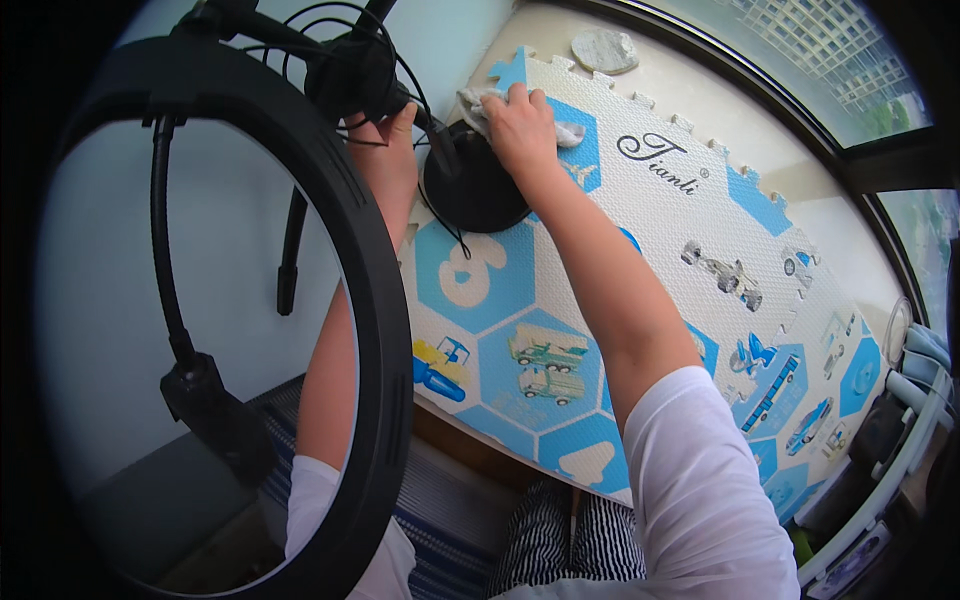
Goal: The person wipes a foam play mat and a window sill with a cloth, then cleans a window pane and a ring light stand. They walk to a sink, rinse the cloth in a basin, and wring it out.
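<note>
A black ring light (386, 322) on a stand fills the left side, close to the camera. Through its opening shows a flexible black gooseneck (159, 225) with a holder clamp (214, 420). My left hand (390, 154) grips the black stand (352, 71) near its joint; cables hide some of its fingers. The stand's round black base (472, 191) rests on a printed foam puzzle mat (645, 202). My right hand (521, 127) presses a pale, crumpled cloth (570, 135) against the far edge of that base.
A flat, pale stone (604, 51) lies on the ledge beyond the mat. A dark window frame (795, 112) runs along the far right. At the right rim stands a pale rack or basket (885, 517) holding items. Thin black cable (454, 232) loops beside the base.
</note>
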`<state>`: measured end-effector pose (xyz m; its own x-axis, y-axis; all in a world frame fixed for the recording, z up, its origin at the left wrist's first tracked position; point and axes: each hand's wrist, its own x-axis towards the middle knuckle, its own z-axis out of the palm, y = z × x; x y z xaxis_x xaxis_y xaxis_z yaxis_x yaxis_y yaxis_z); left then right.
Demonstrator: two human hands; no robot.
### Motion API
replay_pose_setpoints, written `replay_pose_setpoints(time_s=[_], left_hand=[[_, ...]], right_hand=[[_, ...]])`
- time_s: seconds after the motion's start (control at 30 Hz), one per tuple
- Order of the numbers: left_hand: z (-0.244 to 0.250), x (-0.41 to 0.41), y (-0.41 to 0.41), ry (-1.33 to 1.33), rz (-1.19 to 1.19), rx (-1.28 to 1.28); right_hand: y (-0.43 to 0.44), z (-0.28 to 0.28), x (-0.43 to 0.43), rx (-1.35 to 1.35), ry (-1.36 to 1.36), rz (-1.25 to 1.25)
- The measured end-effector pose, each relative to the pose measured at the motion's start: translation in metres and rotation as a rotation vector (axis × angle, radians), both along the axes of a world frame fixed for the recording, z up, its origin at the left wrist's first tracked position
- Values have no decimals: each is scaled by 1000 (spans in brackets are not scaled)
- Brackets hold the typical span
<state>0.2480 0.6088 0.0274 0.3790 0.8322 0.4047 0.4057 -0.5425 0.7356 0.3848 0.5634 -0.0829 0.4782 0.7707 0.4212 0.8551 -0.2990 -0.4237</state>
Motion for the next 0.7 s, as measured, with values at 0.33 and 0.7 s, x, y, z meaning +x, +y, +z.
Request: replay_pose_setpoints(time_s=[0.33, 0.7], left_hand=[[-3, -22, -1, 308, 16, 85], [-29, -74, -155, -703, -81, -1304]], right_hand=[[-123, 17, -92, -112, 230, 279], [-156, 66, -113, 29, 769, 349]])
